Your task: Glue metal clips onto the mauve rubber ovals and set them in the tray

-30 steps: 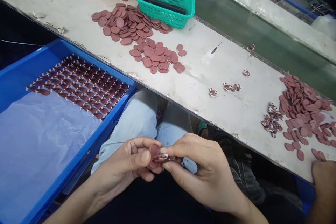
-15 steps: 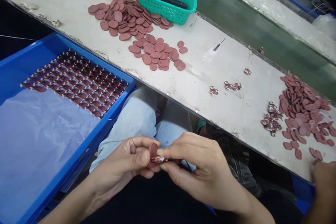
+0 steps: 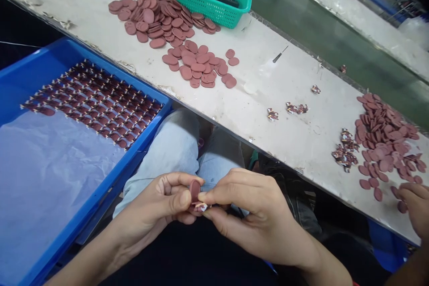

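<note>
Above my lap, my left hand (image 3: 164,201) is closed, holding an upright reddish-brown oval disc (image 3: 195,190) between thumb and fingers. My right hand (image 3: 256,212) pinches a tiny painted figurine (image 3: 200,207) with white and brown parts against the disc's lower part. Fingertips cover much of both pieces, so how they join is hidden. To the left, a blue tray (image 3: 35,65) holds rows of figurines on brown discs (image 3: 97,103), with pale paper (image 3: 56,161) lining the rest.
On the worktable (image 3: 234,111) lie a disc heap (image 3: 157,15), a smaller one (image 3: 201,65), and a teal basket (image 3: 231,18) with a dark object. Loose figurines (image 3: 296,107) and a thin pointed tool (image 3: 279,55) lie farther right. Another person's hand (image 3: 417,208) is near the right-hand disc pile (image 3: 385,134).
My right fingertips have shifted slightly around the figurine, which sits a bit lower against the disc. The other person's hand has moved up to discs at the right table edge.
</note>
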The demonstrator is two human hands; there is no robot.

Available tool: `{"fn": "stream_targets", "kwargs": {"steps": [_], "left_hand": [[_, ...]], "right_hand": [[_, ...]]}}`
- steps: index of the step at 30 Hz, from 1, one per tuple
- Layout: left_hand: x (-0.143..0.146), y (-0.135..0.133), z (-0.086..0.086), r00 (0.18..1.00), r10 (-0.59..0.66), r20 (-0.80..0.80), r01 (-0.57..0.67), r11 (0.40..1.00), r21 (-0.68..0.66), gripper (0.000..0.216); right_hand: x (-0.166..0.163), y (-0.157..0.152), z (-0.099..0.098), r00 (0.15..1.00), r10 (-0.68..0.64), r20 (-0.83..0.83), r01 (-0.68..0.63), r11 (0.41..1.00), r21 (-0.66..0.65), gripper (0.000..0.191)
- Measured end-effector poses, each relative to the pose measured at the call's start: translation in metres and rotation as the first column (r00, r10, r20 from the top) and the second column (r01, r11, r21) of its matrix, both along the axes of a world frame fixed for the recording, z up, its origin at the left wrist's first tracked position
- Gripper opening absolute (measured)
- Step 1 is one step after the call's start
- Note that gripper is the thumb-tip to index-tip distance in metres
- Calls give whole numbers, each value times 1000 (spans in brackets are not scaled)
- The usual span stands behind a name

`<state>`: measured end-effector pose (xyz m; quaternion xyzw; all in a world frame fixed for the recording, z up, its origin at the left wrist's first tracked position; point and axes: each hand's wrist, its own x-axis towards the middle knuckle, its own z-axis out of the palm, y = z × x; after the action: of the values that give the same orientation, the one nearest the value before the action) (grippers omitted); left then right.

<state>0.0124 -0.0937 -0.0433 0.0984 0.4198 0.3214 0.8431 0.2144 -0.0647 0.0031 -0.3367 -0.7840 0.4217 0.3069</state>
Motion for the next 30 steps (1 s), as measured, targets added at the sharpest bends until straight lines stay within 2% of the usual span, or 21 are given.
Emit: {"fn": "stream_targets", "kwargs": {"steps": [8,12,17,26,30], "left_hand": [[-1,-1,0,1000,11,-17,-11,1000,-18,33],[-1,-1,8,999,43,9,-43,997,65,33],[-5,-3,14,998,20,57,-28,990,141,29],[-8,-3,11,958,-20,286,-31,985,172,28],[-10,-5,5,974,16,228,-55,984,167,27]], "right_hand": [[-2,6,0,1000,11,-1,-11,1000,-13,18],[-1,4,2,999,43,-25,-43,999,14,21],[-1,1,9,997,78,-23,-76,996,49,22],[-9,-3,15,998,56,-13,-54,991,119,14],[-11,1,13,997,66,-27,-63,992,109,15]]}}
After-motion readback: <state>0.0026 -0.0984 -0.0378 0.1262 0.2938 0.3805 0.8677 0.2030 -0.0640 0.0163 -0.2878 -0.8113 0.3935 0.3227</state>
